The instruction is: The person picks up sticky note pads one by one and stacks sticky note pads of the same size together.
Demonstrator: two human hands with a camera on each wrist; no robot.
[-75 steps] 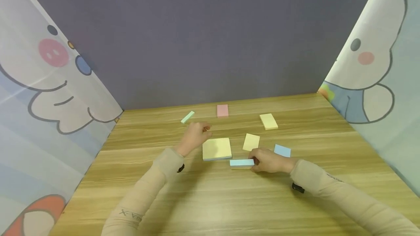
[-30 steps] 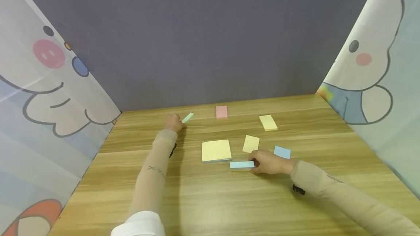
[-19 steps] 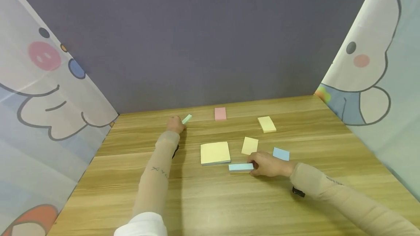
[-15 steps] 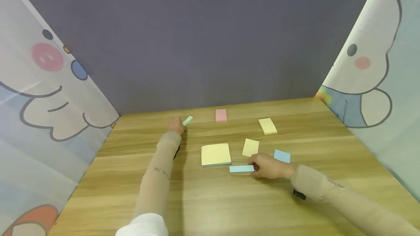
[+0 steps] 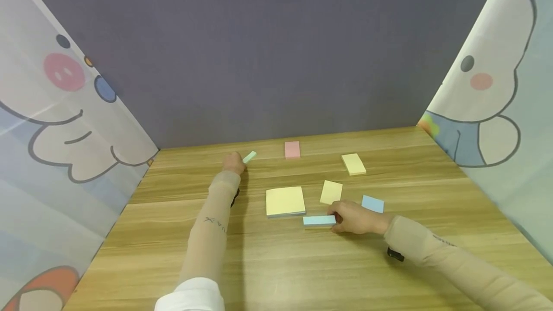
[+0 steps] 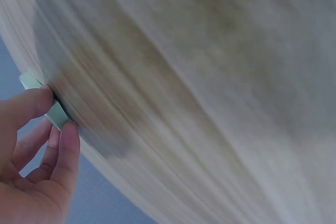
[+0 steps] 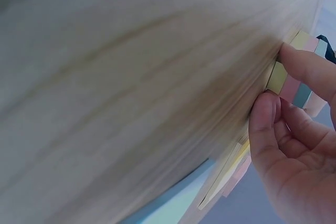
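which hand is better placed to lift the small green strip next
Probably the left hand: it pinches the green strip between thumb and fingers. The right hand looks worse placed, lying well apart from that strip and gripping the blue-topped stack.

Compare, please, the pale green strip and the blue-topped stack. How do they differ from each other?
Colour: the pale green strip shows only green; the blue-topped stack shows yellow, pink and blue layers in the right wrist view. Pose: in the head view, the strip slants; the stack runs side to side. Holder: the left hand pinches the strip; the right hand pinches the stack. Both are narrow.
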